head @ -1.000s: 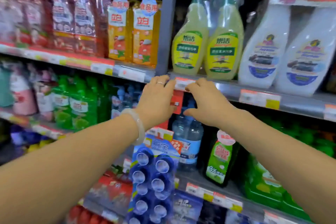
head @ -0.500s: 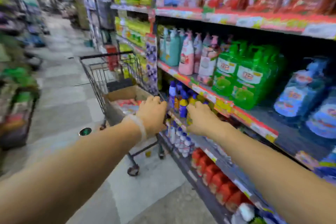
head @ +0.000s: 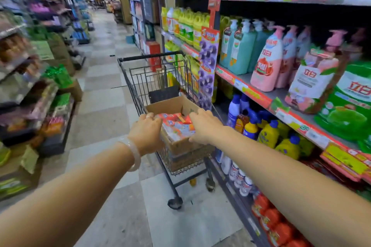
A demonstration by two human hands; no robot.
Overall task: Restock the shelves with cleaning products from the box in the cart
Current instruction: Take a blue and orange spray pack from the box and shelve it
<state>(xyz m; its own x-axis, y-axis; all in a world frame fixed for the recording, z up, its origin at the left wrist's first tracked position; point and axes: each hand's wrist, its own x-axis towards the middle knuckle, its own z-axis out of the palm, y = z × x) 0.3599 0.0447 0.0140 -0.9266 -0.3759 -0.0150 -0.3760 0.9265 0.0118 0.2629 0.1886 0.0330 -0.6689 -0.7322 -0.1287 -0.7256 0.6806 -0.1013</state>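
Pickup step in hand. Red-and-white product packs lie in the cardboard box inside the cart. Left hand and right hand are held over them, fingers loosely curled, nothing gripped. Next, a firm two-sided grasp is likely called for.

This is looking like a supermarket aisle given over to cleaning products. Long metal shelves are running down the right side, carrying rows of pump bottles, yellow jugs and green refill packs, with red and yellow price strips lining the shelf edges. A wire shopping cart is standing on the pale tiled floor, holding a cardboard box. More stocked racks are facing it across the aisle, which is stretching far back.
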